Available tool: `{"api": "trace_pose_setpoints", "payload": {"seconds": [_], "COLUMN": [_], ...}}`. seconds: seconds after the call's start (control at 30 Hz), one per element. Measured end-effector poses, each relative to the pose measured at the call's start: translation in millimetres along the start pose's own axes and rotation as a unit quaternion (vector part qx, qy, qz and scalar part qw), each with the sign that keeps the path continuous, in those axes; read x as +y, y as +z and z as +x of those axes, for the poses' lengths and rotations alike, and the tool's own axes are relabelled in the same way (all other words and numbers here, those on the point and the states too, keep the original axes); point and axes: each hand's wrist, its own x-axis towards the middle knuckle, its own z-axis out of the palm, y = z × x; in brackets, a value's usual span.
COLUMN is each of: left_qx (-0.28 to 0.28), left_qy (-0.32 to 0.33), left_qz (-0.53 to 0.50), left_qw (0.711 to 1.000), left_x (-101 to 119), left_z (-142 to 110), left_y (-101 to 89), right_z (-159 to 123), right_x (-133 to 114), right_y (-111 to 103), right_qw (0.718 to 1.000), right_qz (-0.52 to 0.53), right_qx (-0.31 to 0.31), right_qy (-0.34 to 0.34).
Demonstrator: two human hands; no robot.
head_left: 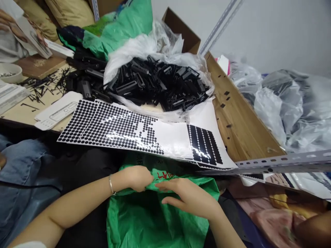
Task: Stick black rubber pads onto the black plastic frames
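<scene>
A green woven plastic bag (155, 224) with red print hangs below the table edge, its mouth spread toward me. My left hand (139, 177), with a bracelet at the wrist, is closed in a fist on the bag's upper rim. Just right of it, my right hand (190, 197) lies over the rim with fingers stretched and thumb apart, holding nothing visible. Above both hands, a sheet of round black stickers (113, 125) droops over the table edge. Beside it lie strips of black stickers (205, 144) on white backing.
Many black plastic parts (155, 81) fill a clear plastic bag behind the sheets. Loose black pieces and screws (38, 89) lie to the left, near a white bowl (10, 73). Another person's hands (20, 29) hold a white box. A metal shelf rail (284, 162) borders the right.
</scene>
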Motion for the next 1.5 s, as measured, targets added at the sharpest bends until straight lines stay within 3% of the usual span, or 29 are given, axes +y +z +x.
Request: {"api": "trace_pose_setpoints", "payload": {"seconds": [0.1, 0.17, 0.27, 0.37, 0.43, 0.57, 0.7, 0.8, 0.9, 1.0, 1.17, 1.33, 1.4, 1.5], "left_qx": [0.115, 0.133, 0.105, 0.117, 0.139, 0.227, 0.286, 0.357, 0.441, 0.477, 0.485, 0.469, 0.47, 0.466], "left_qy": [-0.074, -0.096, -0.059, 0.006, 0.037, 0.006, -0.046, -0.109, -0.17, -0.171, -0.16, -0.141, -0.135, -0.148], "left_qz": [-0.053, -0.099, -0.209, -0.297, -0.338, -0.314, -0.288, -0.299, -0.304, -0.326, -0.325, -0.319, -0.312, -0.301], "left_qw": [0.989, 0.981, 0.97, 0.948, 0.93, 0.922, 0.913, 0.878, 0.827, 0.798, 0.796, 0.812, 0.814, 0.819], "left_x": [-38.5, -61.7, -82.0, -84.3, -81.0, -77.8, -84.8, -91.7, -95.5, -94.0, -82.5, -73.7, -73.5, -75.8], "left_z": [-18.5, -26.1, -24.5, -10.7, 1.4, 22.5, 32.1, 32.1, 28.9, 25.1, 24.2, 33.9, 39.2, 45.2], "left_y": [-25.8, -40.5, -54.6, -60.0, -61.2, -63.1, -68.9, -74.7, -77.7, -75.9, -69.1, -64.6, -63.9, -64.8], "right_z": [12.5, 26.7, 62.3, 115.9, 157.3, 232.8, 274.8, 278.6, 263.2, 240.5, 220.5, 249.5, 274.6, 313.0], "right_x": [9.2, 16.5, 31.1, 51.1, 65.8, 90.8, 104.9, 110.3, 113.4, 111.3, 82.0, 31.5, 16.3, 5.7], "right_y": [-18.7, -35.0, -66.2, -102.1, -123.8, -151.2, -157.4, -152.2, -145.3, -144.3, -166.7, -209.0, -224.7, -241.2], "right_qw": [0.997, 0.988, 0.963, 0.916, 0.899, 0.878, 0.86, 0.855, 0.866, 0.879, 0.851, 0.831, 0.846, 0.886], "right_qz": [0.003, -0.009, 0.023, 0.088, 0.099, 0.132, 0.166, 0.185, 0.189, 0.165, 0.075, -0.025, -0.11, -0.213], "right_qx": [0.078, 0.154, 0.269, 0.388, 0.42, 0.448, 0.469, 0.474, 0.454, 0.433, 0.494, 0.548, 0.52, 0.409], "right_qy": [0.002, 0.011, 0.022, 0.052, 0.07, 0.101, 0.112, 0.102, 0.095, 0.113, 0.16, 0.089, 0.05, 0.055]}}
